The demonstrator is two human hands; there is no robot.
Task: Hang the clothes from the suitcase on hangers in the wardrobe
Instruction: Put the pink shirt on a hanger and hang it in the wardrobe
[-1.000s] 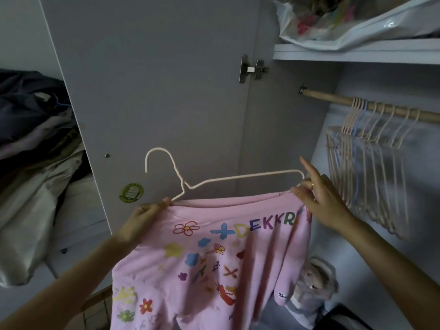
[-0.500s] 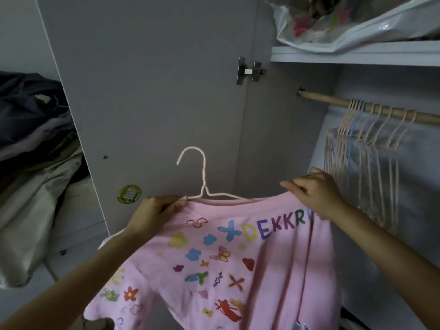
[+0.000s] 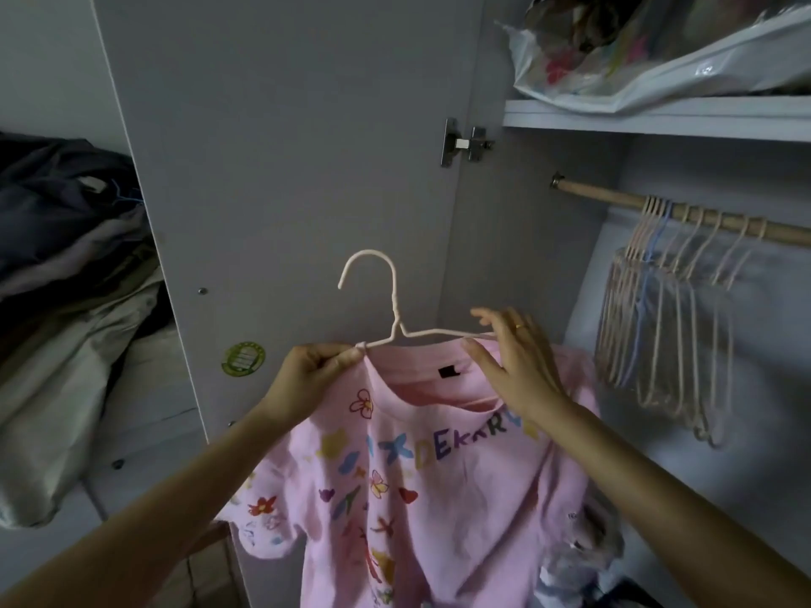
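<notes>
A pink T-shirt (image 3: 443,498) with coloured flower prints and letters hangs in front of me on a pale pink wire hanger (image 3: 386,300), whose hook stands upright above the collar. My left hand (image 3: 307,379) pinches the shirt's left shoulder together with the hanger's left arm. At the collar's right side, my right hand (image 3: 513,366) holds the fabric with thumb and fingers spread, and the hanger's right arm runs under its fingers. The wooden wardrobe rail (image 3: 684,212) is up to the right.
Several empty wire hangers (image 3: 662,326) hang bunched on the rail. The open wardrobe door (image 3: 285,147) stands straight ahead. A plastic bag (image 3: 658,50) lies on the shelf above. Piled dark and grey clothes (image 3: 66,300) sit at the left. More items lie on the wardrobe floor at bottom right.
The hanger's right arm has slid into the shirt and the collar now sits open with the label showing. Both hands have moved closer together at the neckline; the hook has shifted right.
</notes>
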